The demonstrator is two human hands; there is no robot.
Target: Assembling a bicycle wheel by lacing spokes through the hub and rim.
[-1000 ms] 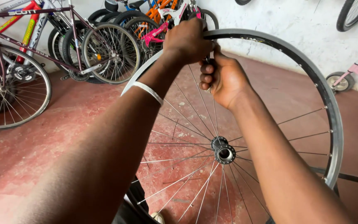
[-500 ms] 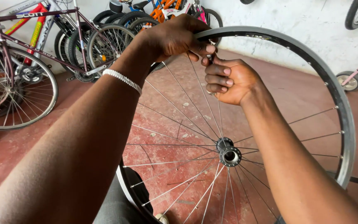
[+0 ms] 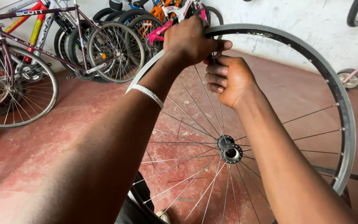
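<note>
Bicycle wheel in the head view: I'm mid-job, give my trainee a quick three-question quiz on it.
1. True or false: the left hand grips the top of the rim.
2. Where does the right hand work? A) at the hub B) on a spoke just below the rim C) on the parked bicycles
3. Fill in: the left wrist wears a pale ____.

Key
1. True.
2. B; its fingers pinch near the spoke top, well above the hub, far from the parked bicycles.
3. Bracelet.
</note>
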